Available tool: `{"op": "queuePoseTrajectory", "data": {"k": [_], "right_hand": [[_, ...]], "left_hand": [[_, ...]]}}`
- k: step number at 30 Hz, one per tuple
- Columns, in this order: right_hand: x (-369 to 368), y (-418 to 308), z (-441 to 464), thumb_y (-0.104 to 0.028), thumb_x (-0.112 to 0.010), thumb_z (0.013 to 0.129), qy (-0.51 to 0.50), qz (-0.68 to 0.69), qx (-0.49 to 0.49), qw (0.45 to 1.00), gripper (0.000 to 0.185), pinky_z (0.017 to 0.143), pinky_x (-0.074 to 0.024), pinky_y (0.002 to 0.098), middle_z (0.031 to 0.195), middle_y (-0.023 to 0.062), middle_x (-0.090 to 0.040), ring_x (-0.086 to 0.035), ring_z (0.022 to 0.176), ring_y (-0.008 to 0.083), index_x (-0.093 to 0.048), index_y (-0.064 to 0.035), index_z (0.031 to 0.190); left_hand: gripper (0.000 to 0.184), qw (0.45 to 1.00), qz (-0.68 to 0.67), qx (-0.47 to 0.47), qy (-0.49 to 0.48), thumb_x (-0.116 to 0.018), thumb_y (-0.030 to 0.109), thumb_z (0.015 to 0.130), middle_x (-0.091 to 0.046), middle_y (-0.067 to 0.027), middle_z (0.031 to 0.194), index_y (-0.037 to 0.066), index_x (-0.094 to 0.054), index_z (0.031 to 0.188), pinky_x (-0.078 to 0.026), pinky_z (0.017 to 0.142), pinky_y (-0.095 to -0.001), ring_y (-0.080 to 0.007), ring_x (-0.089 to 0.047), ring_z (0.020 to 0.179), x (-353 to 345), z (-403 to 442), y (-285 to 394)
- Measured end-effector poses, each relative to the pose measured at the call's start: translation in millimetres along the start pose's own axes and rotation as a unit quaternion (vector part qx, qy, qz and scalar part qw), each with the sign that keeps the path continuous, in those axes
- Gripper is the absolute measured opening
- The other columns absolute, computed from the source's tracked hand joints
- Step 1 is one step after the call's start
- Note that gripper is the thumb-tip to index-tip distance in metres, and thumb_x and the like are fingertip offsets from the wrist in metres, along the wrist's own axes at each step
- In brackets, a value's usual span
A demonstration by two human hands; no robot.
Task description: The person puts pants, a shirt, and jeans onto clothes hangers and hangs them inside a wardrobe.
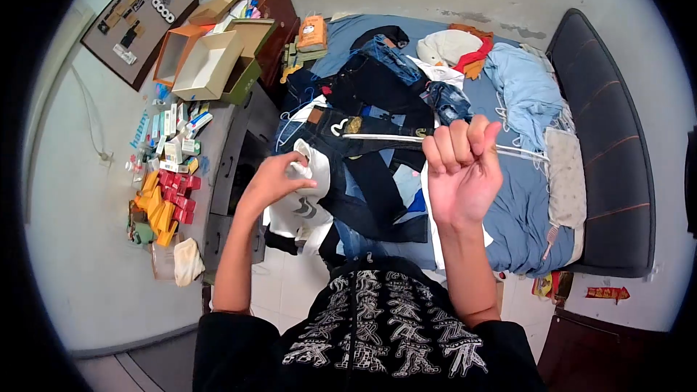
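Note:
My left hand (pixel 279 181) is closed on the bunched upper edge of a white garment (pixel 312 181) with a dark curved print, which hangs at the bed's near left. My right hand (pixel 465 170) is raised over the bed in a fist, palm side toward me. A long thin white double strip (pixel 388 137), rod-like or cord-like, runs across to the fist and shows again on its far side. Under both hands lie dark jeans (pixel 377 196) in a spread pile. One dark pair of jeans (pixel 337 127) has a white curved mark and a brown patch.
The blue-sheeted bed (pixel 512 214) carries more clothes, including a light blue garment (pixel 519 83), beside a dark headboard (pixel 602 138). Blue hangers (pixel 298 107) lie at its left. A desk (pixel 221 138) at left holds small boxes and open cartons (pixel 207 65).

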State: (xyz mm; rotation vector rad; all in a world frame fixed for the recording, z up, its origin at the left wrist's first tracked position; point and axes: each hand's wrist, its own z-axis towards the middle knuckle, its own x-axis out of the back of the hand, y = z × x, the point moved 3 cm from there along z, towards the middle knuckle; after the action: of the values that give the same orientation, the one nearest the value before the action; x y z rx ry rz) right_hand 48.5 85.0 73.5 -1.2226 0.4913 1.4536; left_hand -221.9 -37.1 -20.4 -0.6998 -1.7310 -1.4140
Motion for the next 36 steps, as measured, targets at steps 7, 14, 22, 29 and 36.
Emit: {"op": "queuePoseTrajectory", "data": {"k": [7,14,22,29,36], "right_hand": [[-27,26,10,-0.039,-0.029,0.106,-0.062,0.03,-0.025,0.997,0.044,0.049,-0.0229,0.0266,0.058,-0.0043,-0.023,-0.02,0.051,0.0086,-0.033,-0.0121,0.071],[-63,48,27,-0.04,-0.028,0.106,-0.132,0.066,0.0,0.989,0.043,0.049,-0.0223,0.0265,0.057,-0.004,-0.024,-0.021,0.05,0.0086,-0.033,-0.0115,0.074],[-95,58,30,-0.039,-0.028,0.106,-0.178,0.082,0.054,0.979,0.042,0.048,-0.0246,0.0261,0.058,-0.0036,-0.025,-0.022,0.05,0.0091,-0.033,-0.0106,0.075],[-93,64,29,-0.039,-0.029,0.106,-0.169,0.086,0.03,0.981,0.042,0.049,-0.0247,0.0264,0.059,-0.0032,-0.025,-0.021,0.051,0.0091,-0.033,-0.0109,0.075],[-103,61,28,-0.036,-0.028,0.106,-0.127,0.223,-0.083,0.963,0.041,0.052,-0.024,0.0273,0.06,-0.0035,-0.022,-0.02,0.053,0.0107,-0.032,-0.0121,0.073]], "left_hand": [[0.009,0.949,0.262,-0.028,0.172,-0.061,0.008,0.085,-0.057,-0.0152,0.085,0.003,-0.062,0.093,-0.048,0.068,-0.0441,-0.0377,-0.06,0.081,40,-14,5],[0.008,0.924,0.068,-0.114,0.359,-0.06,0.004,0.089,-0.059,-0.0122,0.09,0.0,-0.062,0.096,-0.048,0.063,-0.0348,-0.0262,-0.06,0.073,55,-36,36],[0.016,0.873,-0.032,-0.093,0.478,-0.053,0.012,0.097,-0.06,-0.0132,0.084,-0.002,-0.059,0.093,-0.046,0.064,-0.0331,-0.026,-0.059,0.072,42,-36,48],[0.017,0.907,-0.043,-0.101,0.407,-0.05,0.014,0.098,-0.061,-0.0157,0.083,-0.001,-0.059,0.095,-0.047,0.064,-0.0372,-0.032,-0.061,0.071,28,-27,52],[0.016,0.925,0.027,-0.054,0.376,-0.046,0.016,0.1,-0.061,-0.0206,0.081,0.002,-0.053,0.096,-0.046,0.064,-0.0469,-0.041,-0.06,0.074,4,-6,51]]}}
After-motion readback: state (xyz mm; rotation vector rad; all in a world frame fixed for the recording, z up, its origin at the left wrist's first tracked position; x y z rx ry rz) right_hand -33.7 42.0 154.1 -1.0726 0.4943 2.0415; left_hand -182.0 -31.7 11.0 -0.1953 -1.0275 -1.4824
